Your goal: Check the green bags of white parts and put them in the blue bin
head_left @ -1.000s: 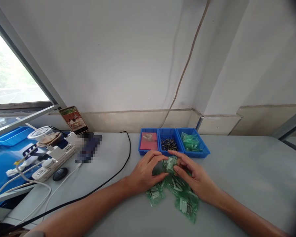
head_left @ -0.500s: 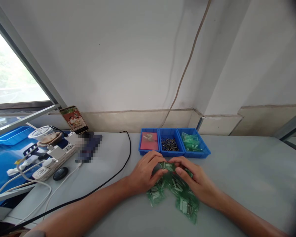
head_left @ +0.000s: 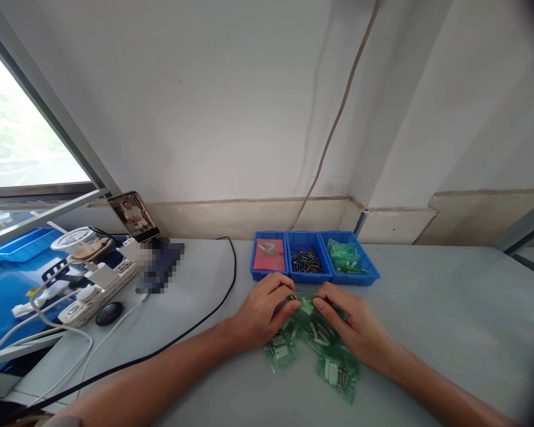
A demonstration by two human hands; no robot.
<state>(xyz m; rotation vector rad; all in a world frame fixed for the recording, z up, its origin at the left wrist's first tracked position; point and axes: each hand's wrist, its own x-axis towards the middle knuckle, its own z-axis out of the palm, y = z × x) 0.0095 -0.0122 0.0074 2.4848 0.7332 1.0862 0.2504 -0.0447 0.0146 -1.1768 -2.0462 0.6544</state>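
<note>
My left hand [head_left: 267,311] pinches the upper left edge of a green plastic bag [head_left: 305,307] between thumb and fingers. On the other side, my right hand [head_left: 345,314] pinches the same bag with its thumb and forefinger. Below the hands, more green bags lie on the grey table; one bag [head_left: 337,373] at the lower right and another bag [head_left: 281,350] at the lower left hold small metal pins and white pieces. Where one bag ends and another begins under my fingers is hard to make out.
Behind my hands stand three joined blue bins: a left bin [head_left: 252,261] with a red card, a middle bin [head_left: 309,237] of metal pins, and a right bin [head_left: 376,274] of green bags. A black cable [head_left: 196,326], power strip [head_left: 93,299] and propped phone [head_left: 134,216] are leftward.
My right hand has shifted slightly right, and its fingers are closer together on the bag. The left hand stays nearly in place. The phone's picture is different.
</note>
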